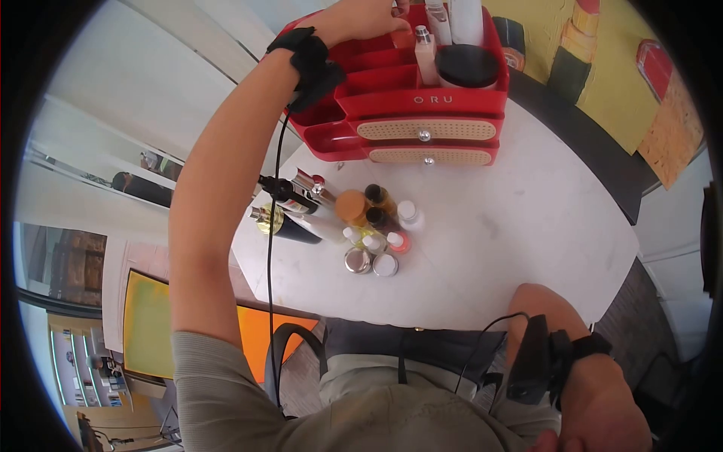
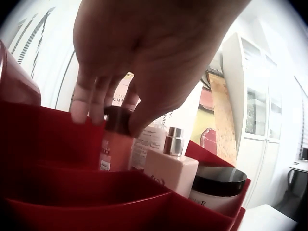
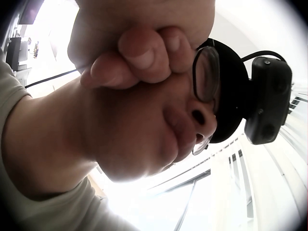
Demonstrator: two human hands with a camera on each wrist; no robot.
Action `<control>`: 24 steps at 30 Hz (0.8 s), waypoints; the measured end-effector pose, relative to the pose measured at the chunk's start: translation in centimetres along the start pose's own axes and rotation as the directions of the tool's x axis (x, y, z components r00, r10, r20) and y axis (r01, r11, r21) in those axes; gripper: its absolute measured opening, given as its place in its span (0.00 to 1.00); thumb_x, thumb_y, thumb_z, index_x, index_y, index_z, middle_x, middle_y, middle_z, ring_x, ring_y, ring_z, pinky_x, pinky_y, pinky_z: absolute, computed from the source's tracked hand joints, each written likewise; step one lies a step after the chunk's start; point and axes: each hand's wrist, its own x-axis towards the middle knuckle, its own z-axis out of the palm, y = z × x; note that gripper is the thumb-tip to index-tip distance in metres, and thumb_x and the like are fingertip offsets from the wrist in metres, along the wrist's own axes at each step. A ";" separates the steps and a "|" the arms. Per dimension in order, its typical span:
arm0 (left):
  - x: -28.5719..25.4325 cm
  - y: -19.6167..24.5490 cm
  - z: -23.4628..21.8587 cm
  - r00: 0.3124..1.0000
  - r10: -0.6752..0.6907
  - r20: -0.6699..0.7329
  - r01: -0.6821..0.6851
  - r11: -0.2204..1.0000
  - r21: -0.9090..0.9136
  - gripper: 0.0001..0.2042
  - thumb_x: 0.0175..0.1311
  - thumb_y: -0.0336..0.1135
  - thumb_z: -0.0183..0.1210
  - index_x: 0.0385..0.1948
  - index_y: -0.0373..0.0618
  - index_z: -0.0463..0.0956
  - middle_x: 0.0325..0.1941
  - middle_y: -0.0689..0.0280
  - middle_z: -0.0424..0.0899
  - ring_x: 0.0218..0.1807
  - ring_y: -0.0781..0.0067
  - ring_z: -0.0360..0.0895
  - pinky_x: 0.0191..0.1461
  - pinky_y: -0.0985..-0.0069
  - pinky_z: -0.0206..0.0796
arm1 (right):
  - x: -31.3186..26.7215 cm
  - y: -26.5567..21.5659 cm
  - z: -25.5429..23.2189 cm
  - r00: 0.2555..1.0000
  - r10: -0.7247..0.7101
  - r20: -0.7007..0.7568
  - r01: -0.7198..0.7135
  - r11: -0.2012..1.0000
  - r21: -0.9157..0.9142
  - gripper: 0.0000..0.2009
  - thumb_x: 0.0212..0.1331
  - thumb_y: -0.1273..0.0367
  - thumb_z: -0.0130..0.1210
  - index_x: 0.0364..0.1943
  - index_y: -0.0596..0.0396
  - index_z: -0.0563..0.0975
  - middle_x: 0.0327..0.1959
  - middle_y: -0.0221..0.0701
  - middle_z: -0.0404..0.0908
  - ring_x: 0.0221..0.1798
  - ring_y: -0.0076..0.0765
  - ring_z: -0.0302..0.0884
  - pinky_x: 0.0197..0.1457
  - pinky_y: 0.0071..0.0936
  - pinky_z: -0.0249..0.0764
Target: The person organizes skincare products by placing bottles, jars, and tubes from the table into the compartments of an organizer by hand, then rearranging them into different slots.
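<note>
My left hand reaches into a red organizer at the table's far side. In the left wrist view, its fingers and thumb grip the dark cap of a pinkish bottle, which stands upright in a rear compartment. Beside that bottle are a pale pink pump bottle with a silver top and a wide jar with a black lid. My right hand is raised by the person's face, fingers curled in and holding nothing. Only a little of it shows at the head view's bottom edge.
Several small bottles and jars stand grouped on the white table, including an orange-lidded jar and a white-capped bottle. A dark bottle lies at their left. A black cable hangs from the left wrist camera.
</note>
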 end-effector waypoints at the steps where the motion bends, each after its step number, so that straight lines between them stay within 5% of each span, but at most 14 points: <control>1: -0.5 0.4 -0.4 1.000 0.015 0.015 -0.015 1.000 -0.008 0.12 0.63 0.32 0.64 0.44 0.34 0.81 0.43 0.44 0.86 0.47 0.44 0.84 0.54 0.60 0.76 | -0.2 -0.3 -0.2 0.993 -0.071 0.098 0.069 0.997 0.026 0.12 0.63 0.71 0.65 0.23 0.63 0.79 0.29 0.38 0.84 0.30 0.26 0.83 0.28 0.15 0.74; 2: -0.8 0.1 -0.6 1.000 0.013 0.015 -0.013 1.000 -0.009 0.12 0.63 0.32 0.64 0.44 0.34 0.81 0.43 0.44 0.86 0.47 0.44 0.84 0.54 0.60 0.76 | -0.5 -0.8 -0.3 0.970 -0.146 0.192 0.137 0.989 0.058 0.12 0.64 0.71 0.66 0.25 0.64 0.80 0.31 0.39 0.84 0.32 0.26 0.84 0.29 0.15 0.76; 3: -1.1 -0.5 -1.0 0.995 0.066 -0.077 -0.066 0.998 -0.005 0.12 0.63 0.30 0.64 0.45 0.33 0.80 0.42 0.45 0.87 0.46 0.44 0.85 0.52 0.61 0.76 | -1.1 -2.4 0.9 0.911 0.410 -0.037 -0.386 0.882 0.272 0.12 0.64 0.72 0.65 0.24 0.64 0.79 0.30 0.39 0.84 0.31 0.26 0.84 0.28 0.15 0.76; 5: -2.6 -0.1 -3.1 0.960 0.053 -0.274 -0.075 0.995 -0.069 0.11 0.62 0.25 0.64 0.45 0.33 0.79 0.40 0.47 0.88 0.44 0.50 0.85 0.49 0.63 0.76 | 0.1 -4.5 1.9 0.830 0.549 -0.092 -0.509 0.815 0.277 0.12 0.64 0.72 0.65 0.24 0.64 0.80 0.30 0.39 0.84 0.31 0.26 0.84 0.28 0.15 0.75; 6: -4.1 1.2 -4.8 0.950 0.022 -0.312 -0.079 0.982 -0.171 0.10 0.63 0.24 0.64 0.44 0.34 0.79 0.39 0.51 0.89 0.40 0.58 0.85 0.47 0.66 0.76 | 1.2 -5.7 2.2 0.718 0.681 -0.144 -0.628 0.723 0.288 0.12 0.64 0.72 0.65 0.24 0.64 0.80 0.30 0.39 0.84 0.32 0.26 0.84 0.28 0.15 0.75; 9: -8.4 4.8 -8.5 0.950 0.139 -0.280 -0.123 0.990 0.073 0.09 0.65 0.26 0.63 0.45 0.36 0.79 0.35 0.57 0.88 0.36 0.66 0.84 0.44 0.70 0.77 | 3.4 -7.5 2.8 0.259 0.920 -0.294 -0.861 0.358 0.362 0.11 0.64 0.73 0.65 0.24 0.64 0.80 0.30 0.39 0.84 0.32 0.26 0.84 0.28 0.16 0.75; 10: -10.0 6.1 -8.7 0.949 0.207 -0.237 -0.192 0.978 0.083 0.09 0.66 0.27 0.63 0.46 0.37 0.80 0.35 0.57 0.88 0.36 0.65 0.84 0.44 0.71 0.77 | 3.1 -6.7 2.8 0.258 0.919 -0.297 -0.860 0.359 0.364 0.11 0.64 0.73 0.65 0.24 0.64 0.80 0.30 0.39 0.84 0.32 0.26 0.84 0.28 0.16 0.75; 13: -11.4 4.7 -5.8 0.914 0.400 -0.062 -0.405 0.904 -0.134 0.12 0.66 0.27 0.65 0.50 0.45 0.80 0.39 0.66 0.86 0.43 0.75 0.84 0.44 0.78 0.74 | 0.4 -0.8 1.8 0.872 0.466 -0.151 -0.410 0.863 0.297 0.13 0.61 0.72 0.63 0.19 0.58 0.77 0.22 0.33 0.81 0.25 0.24 0.81 0.23 0.16 0.69; 15: -12.5 6.5 -3.7 0.932 0.355 0.079 -0.328 0.914 -0.241 0.13 0.65 0.22 0.64 0.49 0.45 0.80 0.41 0.64 0.86 0.46 0.72 0.85 0.47 0.76 0.76 | -0.5 1.6 1.4 0.999 -0.029 -0.024 0.035 0.948 0.315 0.14 0.59 0.72 0.62 0.16 0.54 0.76 0.17 0.29 0.79 0.21 0.22 0.79 0.19 0.16 0.65; 16: -12.6 6.5 -2.0 0.928 0.344 0.143 -0.323 0.934 -0.153 0.13 0.62 0.22 0.64 0.48 0.43 0.79 0.43 0.63 0.86 0.45 0.66 0.85 0.49 0.71 0.77 | 0.2 0.2 2.9 0.999 -0.029 -0.026 0.036 0.947 0.318 0.14 0.59 0.72 0.62 0.16 0.54 0.76 0.17 0.29 0.79 0.21 0.22 0.79 0.19 0.16 0.65; 17: -12.5 6.1 -0.3 0.907 0.364 0.212 -0.350 0.931 -0.103 0.12 0.60 0.20 0.63 0.45 0.42 0.78 0.43 0.61 0.84 0.44 0.60 0.84 0.49 0.67 0.76 | 1.5 -2.5 5.6 0.821 0.415 -0.391 -0.352 0.908 0.225 0.15 0.57 0.71 0.62 0.14 0.52 0.74 0.15 0.28 0.78 0.19 0.22 0.77 0.18 0.16 0.63; 18: -12.6 6.0 0.9 0.890 0.372 0.264 -0.336 0.926 -0.170 0.12 0.60 0.20 0.62 0.45 0.41 0.78 0.42 0.61 0.83 0.44 0.59 0.83 0.49 0.67 0.76 | 2.2 -4.0 7.0 0.347 0.635 -0.690 -0.678 0.678 0.283 0.16 0.56 0.70 0.62 0.12 0.50 0.73 0.13 0.26 0.76 0.16 0.21 0.75 0.17 0.16 0.61; 22: -13.5 5.8 4.4 0.819 0.392 0.418 -0.278 0.910 -0.309 0.08 0.60 0.20 0.59 0.40 0.42 0.76 0.39 0.62 0.80 0.42 0.58 0.81 0.46 0.64 0.74 | 2.2 -3.8 6.3 0.478 0.634 -0.607 -0.667 0.712 0.219 0.17 0.56 0.69 0.61 0.11 0.50 0.71 0.11 0.26 0.75 0.14 0.21 0.73 0.16 0.17 0.59; 24: -14.3 6.1 5.0 0.803 0.391 0.450 -0.259 0.909 -0.328 0.06 0.58 0.20 0.59 0.36 0.40 0.74 0.37 0.59 0.80 0.40 0.56 0.81 0.45 0.63 0.74 | 2.5 -3.8 7.1 0.341 0.646 -0.683 -0.724 0.644 0.247 0.18 0.56 0.67 0.60 0.09 0.49 0.70 0.09 0.25 0.72 0.13 0.21 0.71 0.15 0.17 0.58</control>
